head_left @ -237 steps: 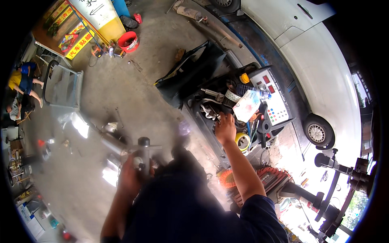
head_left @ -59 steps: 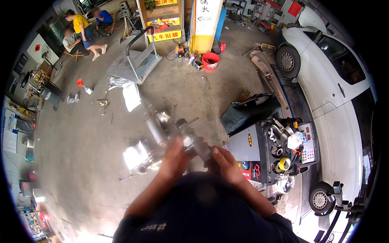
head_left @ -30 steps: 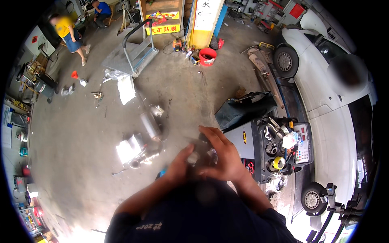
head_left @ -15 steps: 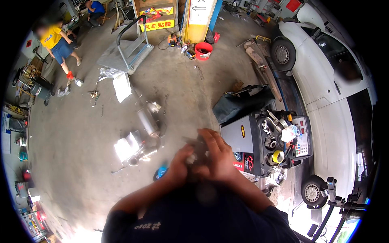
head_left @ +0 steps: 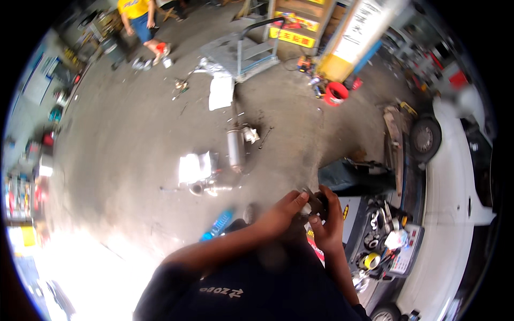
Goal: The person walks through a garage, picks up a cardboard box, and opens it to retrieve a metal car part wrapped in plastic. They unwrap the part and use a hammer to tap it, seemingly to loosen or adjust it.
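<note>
Close in front of my body, both hands are closed around a dark metal part (head_left: 317, 203), whose exact kind I cannot make out. My left hand (head_left: 285, 214) grips its left side, the thumb and fingers meeting near a pale round spot. My right hand (head_left: 331, 227) wraps the other side, with the fingers over the top and the thumb in front. Just to the right stands a wheel balancer (head_left: 350, 214) with a top tray of metal tools and a roll of yellow tape (head_left: 371, 260). Much of the part is hidden by my fingers.
On the floor ahead lie a silver muffler (head_left: 235, 148), a bright white sheet (head_left: 195, 168) and a blue bottle (head_left: 218, 224). Farther off are a platform trolley (head_left: 257, 59), a red bucket (head_left: 335, 93) and a person in yellow (head_left: 140, 24). A white car (head_left: 452, 198) stands right.
The view has swung left, so the floor things appear farther right. My hands have shifted right in the picture, still holding the dark metal part, which is now less blurred.
</note>
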Action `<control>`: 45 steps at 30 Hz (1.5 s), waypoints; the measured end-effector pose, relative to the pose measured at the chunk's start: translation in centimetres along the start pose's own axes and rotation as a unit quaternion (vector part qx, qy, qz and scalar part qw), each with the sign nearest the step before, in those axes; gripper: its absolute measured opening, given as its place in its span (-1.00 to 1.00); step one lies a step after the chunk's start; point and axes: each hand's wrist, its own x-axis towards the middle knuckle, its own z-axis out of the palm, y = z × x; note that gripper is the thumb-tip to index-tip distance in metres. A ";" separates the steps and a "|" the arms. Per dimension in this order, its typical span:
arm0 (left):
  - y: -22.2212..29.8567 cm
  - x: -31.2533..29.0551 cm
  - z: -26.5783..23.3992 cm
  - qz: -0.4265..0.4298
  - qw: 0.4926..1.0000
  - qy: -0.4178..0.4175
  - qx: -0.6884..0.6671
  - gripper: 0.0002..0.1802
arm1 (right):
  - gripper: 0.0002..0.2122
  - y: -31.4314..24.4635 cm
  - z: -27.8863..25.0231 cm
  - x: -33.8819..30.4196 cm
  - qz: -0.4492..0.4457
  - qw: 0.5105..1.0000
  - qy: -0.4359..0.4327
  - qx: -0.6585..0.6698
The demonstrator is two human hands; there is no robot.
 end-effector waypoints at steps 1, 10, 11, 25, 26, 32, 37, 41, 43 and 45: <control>-0.7 -0.4 -0.4 0.026 0.998 0.020 0.062 -0.35 | -0.24 0.1 0.3 0.2 0.014 1.000 -0.010 -0.007; -2.0 -5.2 0.5 0.186 0.965 0.170 0.076 -0.60 | -0.34 2.2 2.3 3.3 0.039 0.963 -0.226 0.142; -2.8 -5.8 0.9 0.195 0.957 0.201 0.077 -0.61 | -0.34 1.8 2.7 3.8 0.009 0.956 -0.257 0.144; -11.4 -14.9 11.4 0.198 0.746 0.631 0.075 -0.63 | -0.14 -0.1 9.4 -1.9 -0.269 0.839 -0.459 0.117; -11.8 -15.9 12.4 0.192 0.739 0.643 0.062 -0.60 | -0.14 -0.5 9.5 -2.8 -0.281 0.831 -0.464 0.122; -16.5 -20.7 16.1 0.274 0.629 0.727 0.026 -0.63 | -0.19 -5.7 10.8 -8.6 -0.370 0.748 -0.534 0.135; -19.9 -27.1 18.9 0.298 0.548 0.781 0.001 -0.66 | -0.22 -9.9 13.5 -14.5 -0.472 0.675 -0.553 0.127; -24.1 -32.2 21.1 0.289 0.489 0.822 -0.034 -0.65 | -0.22 -12.8 15.5 -21.4 -0.427 0.600 -0.657 0.161; -26.0 -34.4 21.9 0.289 0.452 0.843 -0.042 -0.64 | -0.20 -13.9 17.2 -24.4 -0.407 0.562 -0.700 0.169; -27.9 -36.0 22.5 0.289 0.432 0.852 -0.069 -0.64 | -0.16 -14.8 18.1 -27.2 -0.362 0.530 -0.748 0.167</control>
